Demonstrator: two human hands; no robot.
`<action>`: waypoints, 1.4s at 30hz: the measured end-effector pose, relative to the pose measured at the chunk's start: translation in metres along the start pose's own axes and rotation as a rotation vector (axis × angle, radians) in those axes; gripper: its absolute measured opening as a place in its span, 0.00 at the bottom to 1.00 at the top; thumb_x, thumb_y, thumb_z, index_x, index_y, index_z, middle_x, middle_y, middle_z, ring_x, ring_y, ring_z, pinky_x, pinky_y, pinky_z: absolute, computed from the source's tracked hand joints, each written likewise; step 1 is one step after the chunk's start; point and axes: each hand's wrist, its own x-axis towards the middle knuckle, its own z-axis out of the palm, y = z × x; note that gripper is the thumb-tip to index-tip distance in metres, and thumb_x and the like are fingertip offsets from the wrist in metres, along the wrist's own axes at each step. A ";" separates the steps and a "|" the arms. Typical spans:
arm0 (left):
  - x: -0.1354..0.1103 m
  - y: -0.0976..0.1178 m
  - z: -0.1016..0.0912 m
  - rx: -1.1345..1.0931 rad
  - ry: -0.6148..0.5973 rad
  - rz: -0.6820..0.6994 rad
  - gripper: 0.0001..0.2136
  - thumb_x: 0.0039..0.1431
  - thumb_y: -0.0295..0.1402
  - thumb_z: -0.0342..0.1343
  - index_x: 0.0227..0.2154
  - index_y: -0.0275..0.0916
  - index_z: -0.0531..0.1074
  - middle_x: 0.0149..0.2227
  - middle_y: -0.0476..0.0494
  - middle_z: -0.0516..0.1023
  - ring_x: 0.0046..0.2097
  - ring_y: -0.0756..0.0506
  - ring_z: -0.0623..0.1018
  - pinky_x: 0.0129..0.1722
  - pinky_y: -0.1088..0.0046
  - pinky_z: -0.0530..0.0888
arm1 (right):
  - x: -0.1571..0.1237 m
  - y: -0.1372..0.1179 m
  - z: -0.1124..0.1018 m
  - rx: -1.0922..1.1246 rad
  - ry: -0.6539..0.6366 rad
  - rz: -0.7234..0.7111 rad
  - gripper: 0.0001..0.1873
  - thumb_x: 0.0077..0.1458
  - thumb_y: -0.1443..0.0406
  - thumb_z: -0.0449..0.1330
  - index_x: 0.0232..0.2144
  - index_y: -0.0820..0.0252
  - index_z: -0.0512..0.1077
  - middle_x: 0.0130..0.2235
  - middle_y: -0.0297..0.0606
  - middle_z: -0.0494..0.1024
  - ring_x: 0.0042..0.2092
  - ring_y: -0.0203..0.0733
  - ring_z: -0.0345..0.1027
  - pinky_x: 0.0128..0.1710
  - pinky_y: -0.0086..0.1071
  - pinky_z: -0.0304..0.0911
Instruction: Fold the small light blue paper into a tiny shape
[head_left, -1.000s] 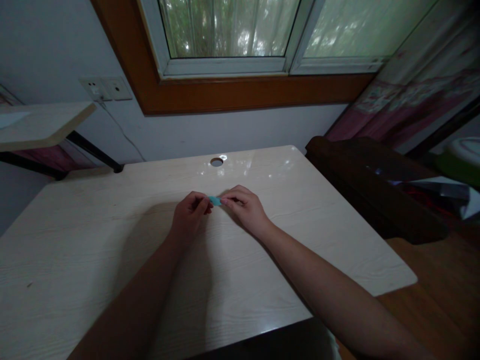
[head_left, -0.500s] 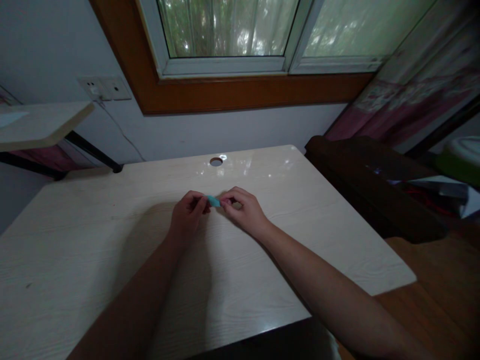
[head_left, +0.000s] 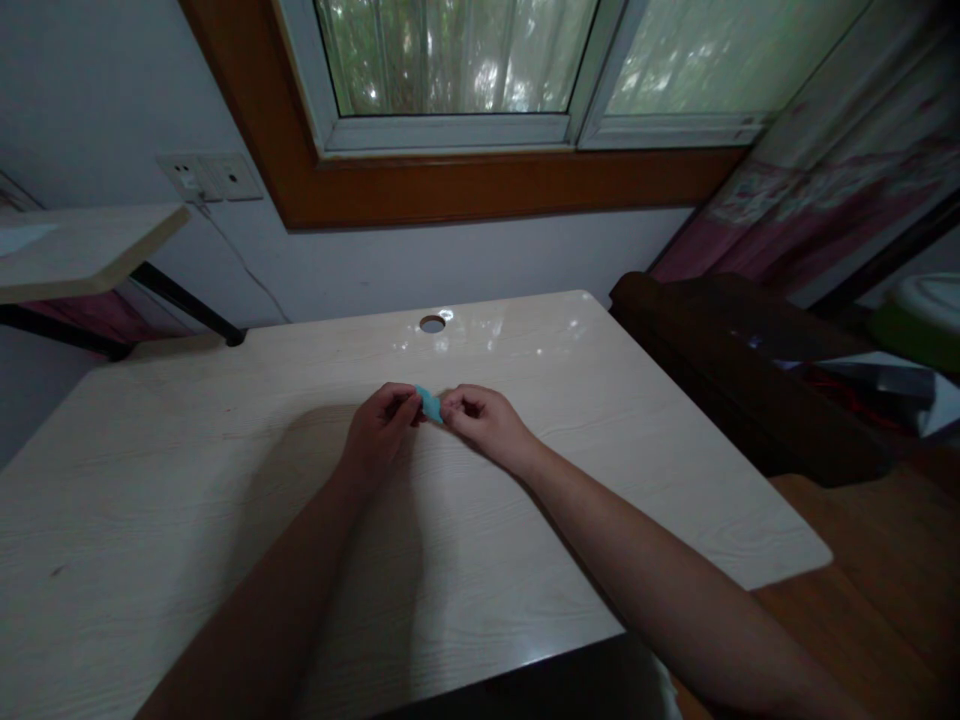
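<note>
A small, flat turquoise piece (head_left: 430, 404), perhaps paper, is held between my two hands above the pale wood-grain desk (head_left: 510, 560). My left hand (head_left: 379, 425) pinches its left end between thumb and fingers. At its right end, the fingertips of my right hand (head_left: 484, 420) are closed on it. The piece slants down from left to right. Its ends are covered by my fingers, and it is too small to make out its exact kind.
A raised shelf (head_left: 90, 245) on black legs stands at the desk's back left. Near the back edge is a round cable hole (head_left: 433, 324). Beyond the right edge sits dark brown furniture (head_left: 735, 390). A window (head_left: 457, 60) is ahead.
My right hand has moved slightly down. The turquoise piece is tilted more steeply, and more of its face shows between my fingers.
</note>
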 end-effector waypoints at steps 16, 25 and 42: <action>0.000 0.000 -0.003 0.006 -0.167 0.017 0.06 0.55 0.34 0.62 0.32 0.37 0.74 0.29 0.48 0.75 0.32 0.49 0.75 0.35 0.74 0.71 | -0.001 -0.005 0.000 -0.005 -0.029 -0.025 0.11 0.58 0.59 0.59 0.30 0.62 0.74 0.29 0.34 0.72 0.30 0.35 0.63 0.32 0.29 0.58; -0.001 -0.002 -0.005 0.053 -0.191 0.014 0.06 0.55 0.34 0.62 0.31 0.38 0.71 0.28 0.49 0.72 0.32 0.50 0.72 0.34 0.74 0.69 | -0.002 -0.006 0.001 0.006 -0.010 -0.087 0.07 0.54 0.62 0.63 0.31 0.60 0.74 0.28 0.30 0.67 0.28 0.32 0.57 0.29 0.27 0.55; 0.000 -0.002 -0.004 0.068 -0.126 -0.002 0.06 0.54 0.33 0.61 0.29 0.39 0.70 0.25 0.51 0.74 0.29 0.50 0.74 0.32 0.75 0.70 | -0.002 -0.003 0.003 0.066 0.013 -0.043 0.09 0.54 0.62 0.62 0.37 0.59 0.74 0.29 0.31 0.69 0.28 0.33 0.59 0.29 0.28 0.57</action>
